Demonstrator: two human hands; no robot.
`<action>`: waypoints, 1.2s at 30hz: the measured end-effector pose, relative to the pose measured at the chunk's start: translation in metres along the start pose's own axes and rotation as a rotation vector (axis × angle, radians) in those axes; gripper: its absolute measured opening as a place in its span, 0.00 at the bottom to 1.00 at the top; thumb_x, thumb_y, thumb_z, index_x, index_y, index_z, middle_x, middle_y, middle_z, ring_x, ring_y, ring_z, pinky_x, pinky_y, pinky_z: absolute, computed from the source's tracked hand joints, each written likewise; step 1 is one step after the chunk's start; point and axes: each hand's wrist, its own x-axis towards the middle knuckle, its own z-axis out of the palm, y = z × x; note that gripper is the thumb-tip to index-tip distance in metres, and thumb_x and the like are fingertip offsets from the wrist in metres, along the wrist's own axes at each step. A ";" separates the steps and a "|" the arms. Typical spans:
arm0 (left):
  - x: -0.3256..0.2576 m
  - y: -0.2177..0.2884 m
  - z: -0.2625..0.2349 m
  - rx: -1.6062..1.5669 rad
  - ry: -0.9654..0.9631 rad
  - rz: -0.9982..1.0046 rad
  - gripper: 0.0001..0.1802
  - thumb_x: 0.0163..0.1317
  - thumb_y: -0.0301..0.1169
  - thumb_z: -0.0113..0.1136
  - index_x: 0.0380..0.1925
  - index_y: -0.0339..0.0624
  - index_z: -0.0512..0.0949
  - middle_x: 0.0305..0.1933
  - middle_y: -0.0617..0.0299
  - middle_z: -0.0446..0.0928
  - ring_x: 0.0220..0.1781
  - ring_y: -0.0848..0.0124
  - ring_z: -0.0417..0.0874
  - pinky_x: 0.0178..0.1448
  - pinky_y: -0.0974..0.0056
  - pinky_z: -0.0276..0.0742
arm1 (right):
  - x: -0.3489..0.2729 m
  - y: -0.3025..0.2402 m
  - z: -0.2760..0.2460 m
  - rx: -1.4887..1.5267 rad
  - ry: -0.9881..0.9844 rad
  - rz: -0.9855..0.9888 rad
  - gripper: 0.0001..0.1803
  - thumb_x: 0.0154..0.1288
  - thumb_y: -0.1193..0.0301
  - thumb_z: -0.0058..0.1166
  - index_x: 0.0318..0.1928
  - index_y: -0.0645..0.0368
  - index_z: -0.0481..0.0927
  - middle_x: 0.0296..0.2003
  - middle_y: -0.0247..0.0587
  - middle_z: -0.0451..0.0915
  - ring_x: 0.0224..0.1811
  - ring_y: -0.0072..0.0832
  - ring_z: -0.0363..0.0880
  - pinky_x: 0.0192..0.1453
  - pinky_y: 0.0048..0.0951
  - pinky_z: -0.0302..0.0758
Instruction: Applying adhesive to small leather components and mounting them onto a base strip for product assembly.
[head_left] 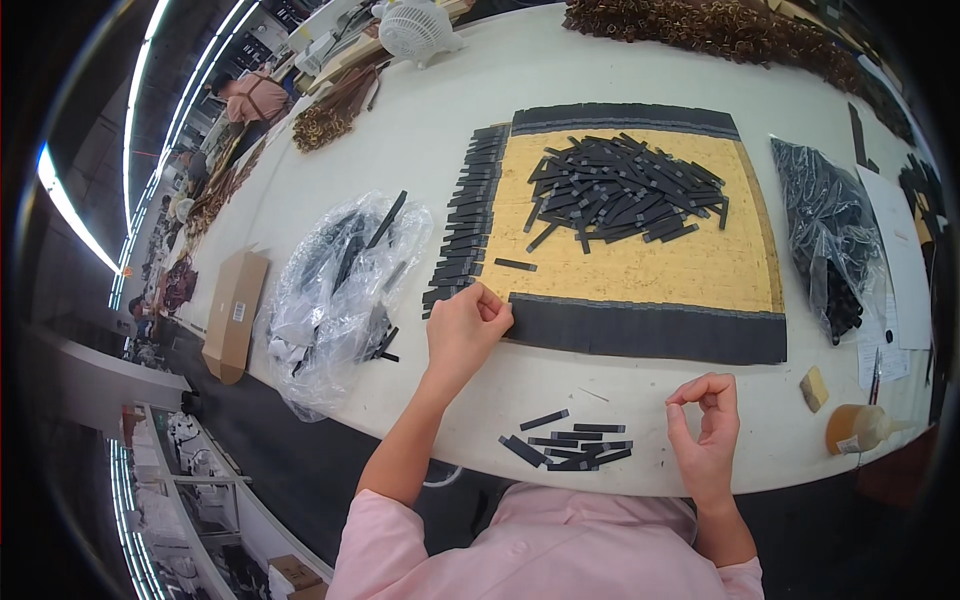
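Long white worktop in a factory hall; square yellow cork board edged with rows of flat black strips and carrying a loose pile of them, clear plastic bags of black parts left and right, white desk fan at the far end. Left hand at the board's near-left corner, fingers curled down pressing the strip row there. Right hand hangs apart over the worktop's near edge, thumb and forefinger pinched, cannot tell if anything's in the grip; small heap of black strips lies between the arms.

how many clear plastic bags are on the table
2. One crumpled clear plastic bag with dark strips lies left of the left hand; a second clear bag of dark pieces lies right of the yellow board.
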 end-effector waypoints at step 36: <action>-0.089 0.000 -0.016 -0.082 -0.482 0.568 0.09 0.57 0.22 0.68 0.37 0.42 0.81 0.48 0.60 0.76 0.52 0.61 0.74 0.55 0.59 0.69 | -0.045 0.040 -0.212 -0.458 0.890 -0.114 0.35 0.73 0.71 0.59 0.74 0.66 0.59 0.67 0.51 0.69 0.66 0.34 0.71 0.72 0.34 0.67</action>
